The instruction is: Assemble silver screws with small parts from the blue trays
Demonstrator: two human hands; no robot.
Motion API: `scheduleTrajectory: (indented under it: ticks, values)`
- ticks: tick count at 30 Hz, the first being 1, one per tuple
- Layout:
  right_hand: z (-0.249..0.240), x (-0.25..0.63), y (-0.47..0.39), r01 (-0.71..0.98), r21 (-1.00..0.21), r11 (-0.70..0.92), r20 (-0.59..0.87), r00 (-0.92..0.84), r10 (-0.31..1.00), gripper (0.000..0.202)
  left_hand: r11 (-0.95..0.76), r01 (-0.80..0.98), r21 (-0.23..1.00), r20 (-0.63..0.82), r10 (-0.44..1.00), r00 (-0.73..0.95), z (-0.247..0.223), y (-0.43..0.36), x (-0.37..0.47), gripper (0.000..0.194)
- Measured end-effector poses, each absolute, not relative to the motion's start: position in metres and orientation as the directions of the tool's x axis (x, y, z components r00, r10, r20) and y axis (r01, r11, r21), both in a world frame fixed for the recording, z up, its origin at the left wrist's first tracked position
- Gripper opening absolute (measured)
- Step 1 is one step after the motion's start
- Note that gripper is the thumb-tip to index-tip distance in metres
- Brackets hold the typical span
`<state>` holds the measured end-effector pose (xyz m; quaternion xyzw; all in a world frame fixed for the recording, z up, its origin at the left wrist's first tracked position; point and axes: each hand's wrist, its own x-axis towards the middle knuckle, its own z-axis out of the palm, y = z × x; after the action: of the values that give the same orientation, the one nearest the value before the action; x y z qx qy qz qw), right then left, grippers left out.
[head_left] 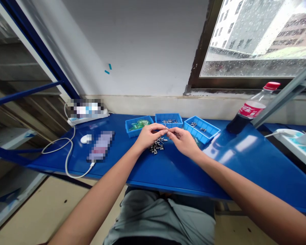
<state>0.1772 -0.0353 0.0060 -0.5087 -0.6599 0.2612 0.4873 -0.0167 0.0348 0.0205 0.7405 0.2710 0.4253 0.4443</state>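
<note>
My left hand [150, 136] and my right hand [184, 141] meet over the table, thumbs and fingers closed in a pinch. Between the fingertips shows the tip of a small thin metal piece [166, 126]; most of it is hidden, and its exact kind cannot be made out. Just below the hands lies a loose pile of metal screws [156, 147], partly covered by my left hand. Behind them stand three blue bins: the left bin [132, 133] has green pieces, the middle bin [168, 116] thin metal screws, and the right bin [210, 131] a few small metal parts.
On the blue table [163, 173], a phone [101, 146] with a white cable and a small white round object [86, 139] lie left. A power strip [91, 117] is at the back left. A cola bottle [252, 109] stands right, near a metal post [283, 92].
</note>
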Motion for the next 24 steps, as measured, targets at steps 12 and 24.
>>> scheduleTrajectory:
  ticks: [12, 24]
  values:
    - [0.006, 0.177, -0.037, 0.455, -0.820, 0.348, 0.376, -0.032, 0.926, 0.027, -0.445, 0.040, 0.895, 0.392, 0.825, 0.408, 0.020, 0.038, -0.018, 0.036]
    - [0.009, 0.178, -0.035, 0.370, -0.847, 0.383, 0.374, -0.097, 0.922, 0.030, -0.472, 0.032, 0.881, 0.377, 0.740, 0.556, 0.031, 0.029, -0.018, 0.025]
